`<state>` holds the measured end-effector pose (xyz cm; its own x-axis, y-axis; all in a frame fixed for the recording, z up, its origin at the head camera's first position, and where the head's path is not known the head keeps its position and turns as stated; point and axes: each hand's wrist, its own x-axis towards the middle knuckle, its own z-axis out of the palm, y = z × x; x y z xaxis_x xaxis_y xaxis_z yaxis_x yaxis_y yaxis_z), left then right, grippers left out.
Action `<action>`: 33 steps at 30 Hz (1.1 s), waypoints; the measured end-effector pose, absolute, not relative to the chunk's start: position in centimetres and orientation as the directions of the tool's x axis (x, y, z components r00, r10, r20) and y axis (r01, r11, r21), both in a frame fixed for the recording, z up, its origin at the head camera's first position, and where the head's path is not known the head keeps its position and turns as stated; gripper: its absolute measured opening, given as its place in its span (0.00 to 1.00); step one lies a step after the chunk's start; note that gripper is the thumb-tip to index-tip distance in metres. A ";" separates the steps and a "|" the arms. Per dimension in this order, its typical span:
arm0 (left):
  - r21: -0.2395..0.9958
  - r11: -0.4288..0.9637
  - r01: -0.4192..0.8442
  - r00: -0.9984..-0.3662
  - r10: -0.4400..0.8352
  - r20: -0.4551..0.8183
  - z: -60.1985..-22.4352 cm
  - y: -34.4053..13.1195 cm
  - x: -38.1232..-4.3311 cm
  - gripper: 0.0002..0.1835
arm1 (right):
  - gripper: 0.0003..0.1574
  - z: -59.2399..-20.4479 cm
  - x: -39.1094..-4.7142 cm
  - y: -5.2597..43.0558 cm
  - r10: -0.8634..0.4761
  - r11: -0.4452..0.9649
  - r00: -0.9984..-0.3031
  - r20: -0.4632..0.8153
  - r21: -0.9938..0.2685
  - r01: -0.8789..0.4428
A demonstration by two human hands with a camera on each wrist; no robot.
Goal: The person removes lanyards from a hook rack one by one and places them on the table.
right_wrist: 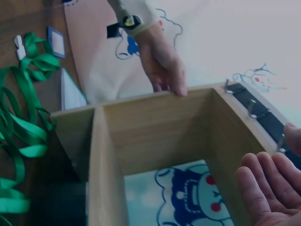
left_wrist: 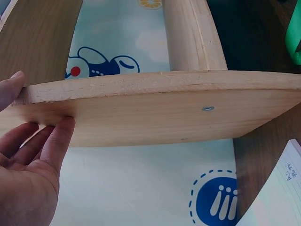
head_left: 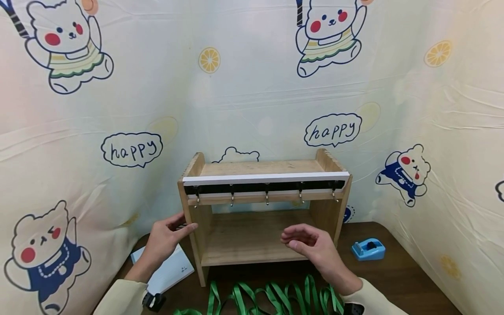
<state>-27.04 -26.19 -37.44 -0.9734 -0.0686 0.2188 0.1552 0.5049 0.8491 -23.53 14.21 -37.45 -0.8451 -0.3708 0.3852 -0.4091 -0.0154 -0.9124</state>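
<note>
A two-tier wooden shelf (head_left: 256, 236) stands on the table. Across its upper front runs a black strip (head_left: 248, 187) between white bands, with several small metal hooks (head_left: 267, 199) hanging from it. My left hand (head_left: 162, 238) grips the shelf's left side panel (left_wrist: 141, 113), thumb at the front edge and fingertips against the outer face. In front of the shelf's lower opening, my right hand (head_left: 313, 247) hovers with fingers loosely bent and nothing in them. The right wrist view shows its palm (right_wrist: 273, 193) beside the hook strip.
Several green ribbons (head_left: 275, 299) lie in loops before the shelf. A pale notebook (head_left: 171, 269) is on the left, and a blue tape dispenser (head_left: 369, 249) on the right. Near the ribbons are a blue-edged card holder (right_wrist: 56, 42) and a small white piece (right_wrist: 19, 47). Printed cloth (head_left: 260, 96) surrounds the table.
</note>
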 end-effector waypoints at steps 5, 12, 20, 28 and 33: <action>0.853 0.501 0.146 -0.976 -0.070 0.207 -37.5 -26.1 -26.9 0.40 | 0.20 -36.8 -23.4 15.8 -0.341 -0.010 -0.845 0.411 -0.901 -0.434; 0.857 0.498 0.131 -0.977 -0.081 0.196 -37.5 -26.0 -26.8 0.40 | 0.21 -36.0 -22.8 17.7 -0.263 0.029 -0.887 0.379 -0.916 -0.399; 0.855 0.498 0.146 -0.975 -0.074 0.209 -37.5 -26.2 -26.9 0.41 | 0.17 -35.4 -22.8 19.7 -0.245 0.008 -0.840 0.484 -0.866 -0.500; 0.852 0.505 0.140 -0.974 -0.083 0.209 -37.5 -26.2 -26.9 0.40 | 0.17 -35.0 -22.9 21.9 -0.166 0.037 -0.866 0.472 -0.874 -0.484; 0.852 0.504 0.143 -0.973 -0.088 0.215 -37.4 -26.0 -26.8 0.40 | 0.18 -35.0 -23.1 23.6 -0.120 0.030 -0.879 0.462 -0.883 -0.468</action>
<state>-26.83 -26.04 -37.45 -0.9726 -0.0881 0.2153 0.1429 0.5041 0.8518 -23.12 23.63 -35.01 -0.8789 -0.1199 0.4616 -0.4680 0.0302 -0.8832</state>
